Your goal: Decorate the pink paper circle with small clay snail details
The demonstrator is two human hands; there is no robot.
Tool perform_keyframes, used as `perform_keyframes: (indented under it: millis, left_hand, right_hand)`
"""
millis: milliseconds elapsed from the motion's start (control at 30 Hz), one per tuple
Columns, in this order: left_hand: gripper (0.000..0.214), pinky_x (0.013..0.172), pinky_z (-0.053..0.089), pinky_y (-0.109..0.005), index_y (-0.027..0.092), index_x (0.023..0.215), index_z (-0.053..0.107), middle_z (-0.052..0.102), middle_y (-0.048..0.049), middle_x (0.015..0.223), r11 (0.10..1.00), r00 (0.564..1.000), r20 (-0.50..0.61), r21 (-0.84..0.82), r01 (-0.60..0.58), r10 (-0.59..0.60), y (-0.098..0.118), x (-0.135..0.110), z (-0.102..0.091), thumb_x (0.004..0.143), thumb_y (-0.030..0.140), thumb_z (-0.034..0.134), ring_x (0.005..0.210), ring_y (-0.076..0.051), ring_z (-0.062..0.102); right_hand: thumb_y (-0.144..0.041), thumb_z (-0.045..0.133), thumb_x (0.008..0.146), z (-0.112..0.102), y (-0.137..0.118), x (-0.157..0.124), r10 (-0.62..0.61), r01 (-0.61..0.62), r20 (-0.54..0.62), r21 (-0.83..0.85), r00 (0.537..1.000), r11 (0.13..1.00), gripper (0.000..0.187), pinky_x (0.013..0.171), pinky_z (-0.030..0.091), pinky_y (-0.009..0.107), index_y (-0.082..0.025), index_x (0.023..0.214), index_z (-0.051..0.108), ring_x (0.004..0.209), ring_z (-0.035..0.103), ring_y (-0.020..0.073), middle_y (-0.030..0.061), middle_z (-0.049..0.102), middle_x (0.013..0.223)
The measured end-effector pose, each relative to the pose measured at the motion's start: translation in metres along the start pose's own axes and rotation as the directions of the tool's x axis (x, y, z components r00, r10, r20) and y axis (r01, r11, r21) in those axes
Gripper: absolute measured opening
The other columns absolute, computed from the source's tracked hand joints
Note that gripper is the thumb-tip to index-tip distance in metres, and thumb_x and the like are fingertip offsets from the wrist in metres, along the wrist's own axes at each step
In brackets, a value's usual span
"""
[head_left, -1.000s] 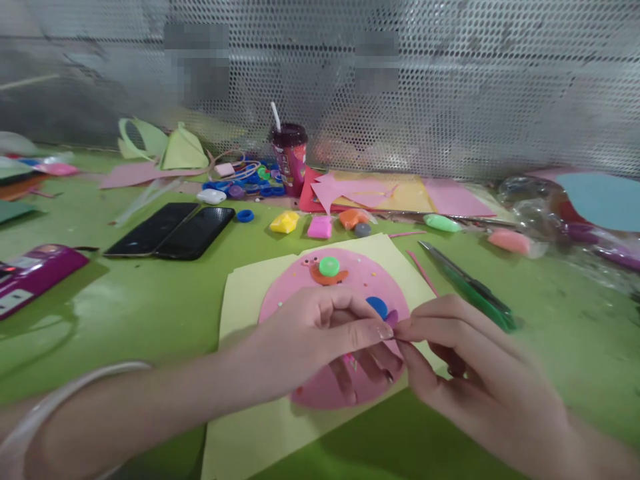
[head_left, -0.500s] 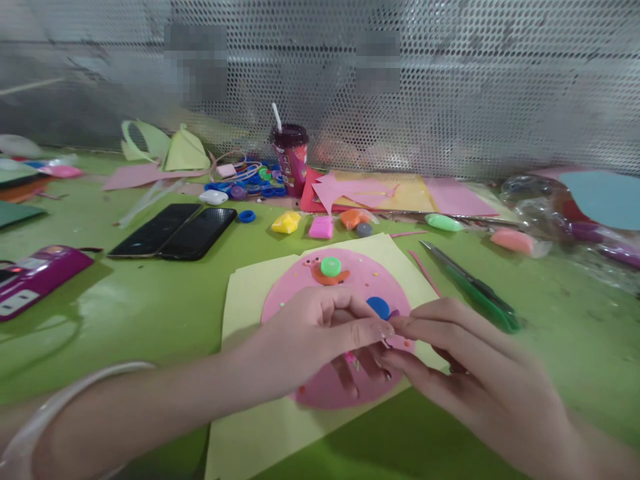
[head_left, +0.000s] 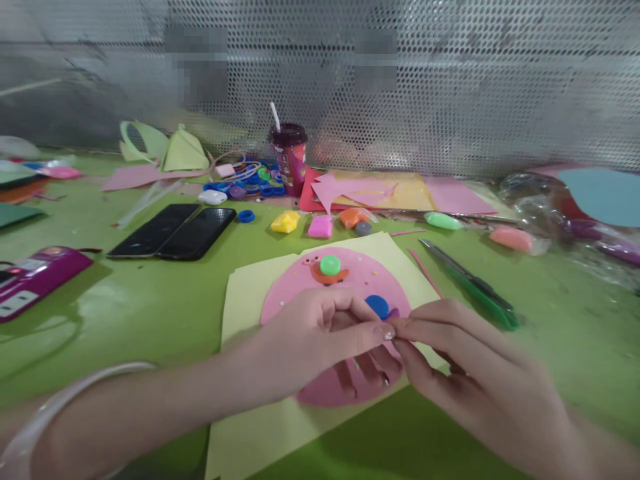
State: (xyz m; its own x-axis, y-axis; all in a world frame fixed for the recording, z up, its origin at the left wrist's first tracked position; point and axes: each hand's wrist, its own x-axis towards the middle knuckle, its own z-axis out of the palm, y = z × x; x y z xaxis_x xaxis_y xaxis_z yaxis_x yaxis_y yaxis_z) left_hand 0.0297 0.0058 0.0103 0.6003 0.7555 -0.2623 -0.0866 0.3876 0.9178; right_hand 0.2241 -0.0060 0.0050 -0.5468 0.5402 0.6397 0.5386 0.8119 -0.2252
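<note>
clock taken with the pink disc (head_left: pixel 360 280) as centre, the wall at twelve.

item: the disc lies on a yellow sheet (head_left: pixel 255 433), partly covered by the hands. it looks light and thin, probably bendable. its raised pieces, an orange-and-green figure (head_left: pixel 330 265) at twelve and a blue round (head_left: pixel 377 307) near two, appear soft and would likely dent under pressure. judged best hold: the sheet's bare border at seven, clear of the raised work.

hands: left hand (head_left: pixel 330 333) enters from eight, thumb and index tips together, remaining fingers loosely parted above the disc. right hand (head_left: pixel 470 360) enters from four, its fingertips meeting the left thumb. whether either pinches a small piece cannot be told; the contact is hidden.

surface: green table (head_left: pixel 565 347), smooth and glossy. green-handled cutting tool (head_left: pixel 473 283) between two and three; two phones (head_left: pixel 197 233) at ten; purple power strip (head_left: pixel 43 283) at nine.

room: perforated metal wall (head_left: pixel 440 100) at twelve, lidded cup (head_left: pixel 290 157) standing before it.
</note>
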Motion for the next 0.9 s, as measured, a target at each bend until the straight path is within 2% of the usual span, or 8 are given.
perform_keyframes:
  millis: [367, 633, 900]
  left_hand:
    - [0.015, 0.058, 0.05, -0.018, 0.016, 0.078, 0.06, 0.067, 0.0023, 0.07, 0.998, 0.999, -0.008, 0.052, -0.044, 0.044, -0.0043, 0.0011, -0.0016, 0.086, 0.029, 0.06, 0.055, -0.006, 0.059]
    - [0.013, 0.057, 0.049, -0.016, 0.016, 0.08, 0.06, 0.066, 0.0026, 0.07, 0.999, 1.0, -0.003, 0.041, -0.028, 0.028, -0.0041, 0.0013, -0.002, 0.086, 0.028, 0.059, 0.057, -0.006, 0.059]
    - [0.015, 0.056, 0.05, -0.018, 0.016, 0.081, 0.061, 0.068, 0.0007, 0.07, 0.985, 0.997, -0.062, 0.168, -0.04, 0.051, 0.0002, -0.002, -0.0004, 0.086, 0.03, 0.058, 0.056, -0.008, 0.061]
  right_hand:
    - [-0.007, 0.052, 0.082, 0.0012, -0.0019, 0.0017, 0.031, -0.031, 0.002, -0.009, 1.0, 0.999, 0.016, 0.047, 0.045, 0.018, -0.02, 0.092, 0.056, 0.062, 0.06, 0.0082, 0.0006, 0.062, 0.078]
    - [-0.008, 0.055, 0.082, 0.0023, 0.0021, 0.0007, 0.01, -0.01, 0.004, -0.019, 1.0, 1.0, 0.016, 0.053, 0.048, 0.019, -0.019, 0.093, 0.054, 0.066, 0.061, 0.0092, 0.0015, 0.062, 0.081]
    - [-0.013, 0.056, 0.085, 0.0, 0.0013, -0.001, 0.026, -0.026, 0.031, -0.001, 0.999, 1.0, 0.011, 0.056, 0.05, 0.018, -0.02, 0.093, 0.055, 0.068, 0.062, 0.0089, 0.0007, 0.063, 0.084]
